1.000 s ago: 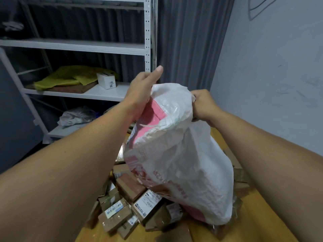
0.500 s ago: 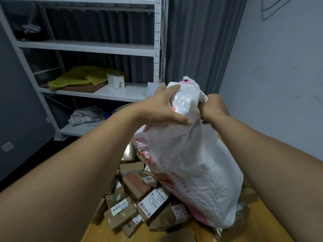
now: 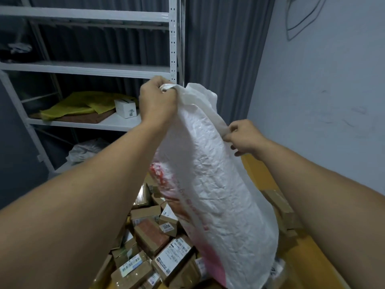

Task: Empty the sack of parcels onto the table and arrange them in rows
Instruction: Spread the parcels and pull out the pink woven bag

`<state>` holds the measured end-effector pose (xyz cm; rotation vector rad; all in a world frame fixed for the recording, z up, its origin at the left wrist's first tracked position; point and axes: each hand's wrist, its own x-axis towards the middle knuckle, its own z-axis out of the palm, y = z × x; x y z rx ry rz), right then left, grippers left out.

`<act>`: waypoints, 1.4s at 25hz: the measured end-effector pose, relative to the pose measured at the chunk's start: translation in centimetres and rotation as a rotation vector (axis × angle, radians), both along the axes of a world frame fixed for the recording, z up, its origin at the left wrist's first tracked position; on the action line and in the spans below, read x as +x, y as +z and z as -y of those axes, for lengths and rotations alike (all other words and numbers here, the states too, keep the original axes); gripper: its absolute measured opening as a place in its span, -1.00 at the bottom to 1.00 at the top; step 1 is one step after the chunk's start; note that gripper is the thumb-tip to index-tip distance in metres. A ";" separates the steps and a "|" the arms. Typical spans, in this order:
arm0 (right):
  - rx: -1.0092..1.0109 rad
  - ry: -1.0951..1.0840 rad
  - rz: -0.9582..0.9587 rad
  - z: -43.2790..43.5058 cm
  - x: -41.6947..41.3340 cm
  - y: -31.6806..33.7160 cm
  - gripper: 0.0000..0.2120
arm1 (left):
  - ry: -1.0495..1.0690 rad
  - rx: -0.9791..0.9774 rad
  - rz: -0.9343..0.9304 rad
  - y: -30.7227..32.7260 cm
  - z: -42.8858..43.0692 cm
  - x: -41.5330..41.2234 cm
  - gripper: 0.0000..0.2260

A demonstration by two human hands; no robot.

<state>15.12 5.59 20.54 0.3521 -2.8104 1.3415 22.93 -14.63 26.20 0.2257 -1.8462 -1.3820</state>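
- White woven sack (image 3: 216,184) held upended over a heap of parcels (image 3: 158,243) on the wooden surface (image 3: 308,265)
- Left hand (image 3: 156,101), fingers clamped on one raised corner
- Right hand (image 3: 243,136), lower, fingers pinching the other corner
- White shelf rack (image 3: 173,38) behind, grey curtain (image 3: 225,49) beside it

Your way down to the table (image 3: 302,259) is blocked: the sack (image 3: 218,195) hangs over its middle, with heaped parcels (image 3: 158,243) beneath and to its left. Only the right edge shows bare wood, beside the wall (image 3: 323,101).
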 end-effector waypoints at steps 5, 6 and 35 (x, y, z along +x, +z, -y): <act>0.147 0.128 0.201 -1.4 0.8 -2.4 -0.58 | 0.036 0.077 -0.092 1.4 0.5 -0.7 -0.82; 0.115 0.160 0.250 -1.4 1.2 -2.6 -0.57 | 0.011 0.098 -0.080 1.3 0.4 -0.8 -0.81; -0.303 0.113 0.108 -1.0 2.8 1.1 -0.72 | -0.152 -0.025 0.163 -5.0 -1.2 -2.1 -0.78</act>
